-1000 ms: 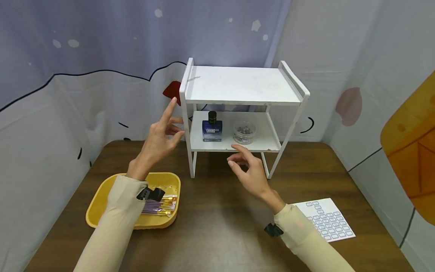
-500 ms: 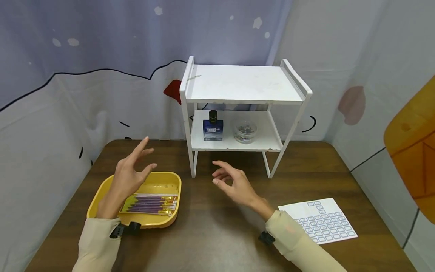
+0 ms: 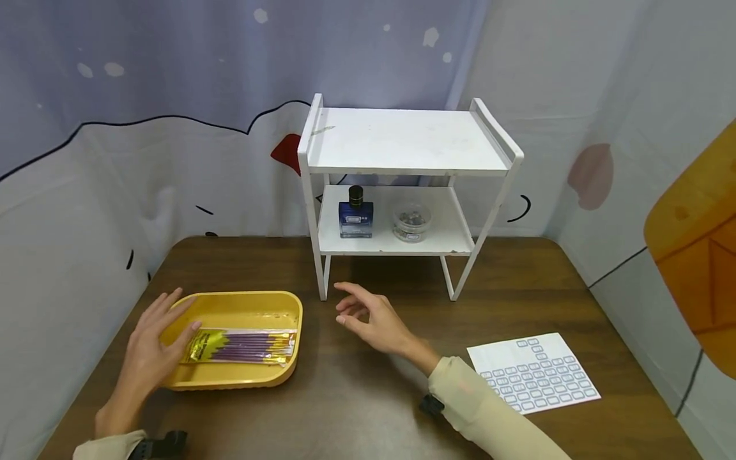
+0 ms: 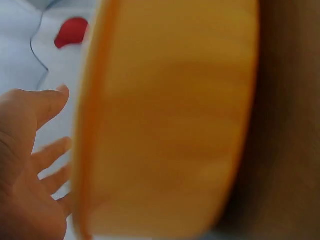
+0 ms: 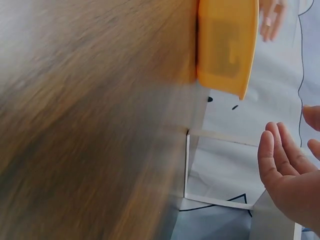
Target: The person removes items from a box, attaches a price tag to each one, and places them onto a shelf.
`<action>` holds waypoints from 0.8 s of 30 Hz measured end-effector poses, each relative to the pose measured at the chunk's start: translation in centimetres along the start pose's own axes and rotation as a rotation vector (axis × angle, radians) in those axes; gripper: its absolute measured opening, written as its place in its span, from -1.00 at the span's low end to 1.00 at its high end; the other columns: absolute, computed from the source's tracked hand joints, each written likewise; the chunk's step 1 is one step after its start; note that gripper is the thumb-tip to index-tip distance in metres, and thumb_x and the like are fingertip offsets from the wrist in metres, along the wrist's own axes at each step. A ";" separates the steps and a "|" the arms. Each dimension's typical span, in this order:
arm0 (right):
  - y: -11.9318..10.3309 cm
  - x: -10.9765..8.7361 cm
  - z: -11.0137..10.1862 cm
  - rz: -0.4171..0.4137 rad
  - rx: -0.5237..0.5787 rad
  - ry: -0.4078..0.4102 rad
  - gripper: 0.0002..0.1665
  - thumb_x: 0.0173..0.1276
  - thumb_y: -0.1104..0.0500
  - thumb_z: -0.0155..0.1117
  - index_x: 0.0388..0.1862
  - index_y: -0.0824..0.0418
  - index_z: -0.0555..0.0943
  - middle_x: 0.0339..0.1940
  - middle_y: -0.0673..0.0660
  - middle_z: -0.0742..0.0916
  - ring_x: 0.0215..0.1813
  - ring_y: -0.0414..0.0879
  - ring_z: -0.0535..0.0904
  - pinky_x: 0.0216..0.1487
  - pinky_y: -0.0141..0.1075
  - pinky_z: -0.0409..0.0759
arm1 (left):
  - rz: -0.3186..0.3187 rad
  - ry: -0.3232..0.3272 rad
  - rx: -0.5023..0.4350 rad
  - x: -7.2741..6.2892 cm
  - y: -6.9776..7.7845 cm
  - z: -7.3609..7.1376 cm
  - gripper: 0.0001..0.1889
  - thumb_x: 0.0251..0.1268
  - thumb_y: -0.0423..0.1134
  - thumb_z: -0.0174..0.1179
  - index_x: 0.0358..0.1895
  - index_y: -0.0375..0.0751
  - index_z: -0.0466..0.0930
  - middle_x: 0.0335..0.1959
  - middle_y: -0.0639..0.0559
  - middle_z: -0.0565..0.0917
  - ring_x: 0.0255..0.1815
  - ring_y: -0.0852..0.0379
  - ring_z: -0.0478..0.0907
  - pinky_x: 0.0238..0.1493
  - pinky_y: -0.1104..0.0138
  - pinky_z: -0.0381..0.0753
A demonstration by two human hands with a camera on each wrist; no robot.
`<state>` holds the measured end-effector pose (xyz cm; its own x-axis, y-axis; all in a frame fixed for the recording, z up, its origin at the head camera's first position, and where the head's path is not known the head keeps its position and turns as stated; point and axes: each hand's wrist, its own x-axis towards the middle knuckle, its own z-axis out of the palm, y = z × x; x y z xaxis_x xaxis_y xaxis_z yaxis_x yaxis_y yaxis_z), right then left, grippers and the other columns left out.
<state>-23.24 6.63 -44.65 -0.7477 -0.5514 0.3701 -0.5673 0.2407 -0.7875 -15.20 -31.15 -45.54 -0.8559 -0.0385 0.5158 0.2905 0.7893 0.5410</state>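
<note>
My left hand (image 3: 151,348) is over the left end of a yellow tray (image 3: 247,377), fingers spread and relaxed, holding nothing. Inside the tray lies a clear packet of purple-handled paintbrushes (image 3: 247,347). The tray's side wall (image 4: 170,120) fills much of the left wrist view, with the left thumb and fingers beyond its rim. My right hand (image 3: 376,322) hovers above the table between the tray and the shelf, fingers loosely bent around nothing. In the right wrist view the right fingers (image 5: 280,155) show against the backdrop.
A white two-tier shelf (image 3: 402,140) stands at the back. Its lower tier carries a blue perfume bottle (image 3: 356,217) and a clear round tub (image 3: 411,223) of small pieces. A white sheet with printed boxes (image 3: 537,374) lies on the right of the wooden table (image 3: 345,409).
My left hand has moved from beside the shelf down and left to the tray. The right hand has come away from the lower tier, down and left. Both stay empty.
</note>
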 end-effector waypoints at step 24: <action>-1.9 4.7 4.3 -0.034 0.090 -0.115 -0.31 0.31 0.36 0.36 0.41 0.30 0.39 -0.08 0.33 0.74 -0.10 0.07 0.72 -0.05 -0.43 0.66 | -0.211 -0.006 0.013 -3.0 -2.9 0.5 -0.55 0.39 -0.30 0.24 0.32 -0.25 0.52 0.51 -0.21 0.32 0.43 0.53 0.03 0.46 -0.13 0.14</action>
<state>-24.20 0.16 -43.47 -0.6808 -0.6474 0.3426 -0.5547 0.1503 -0.8183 -13.73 -33.00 -48.97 -0.8996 -0.2006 0.3879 0.0986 0.7720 0.6279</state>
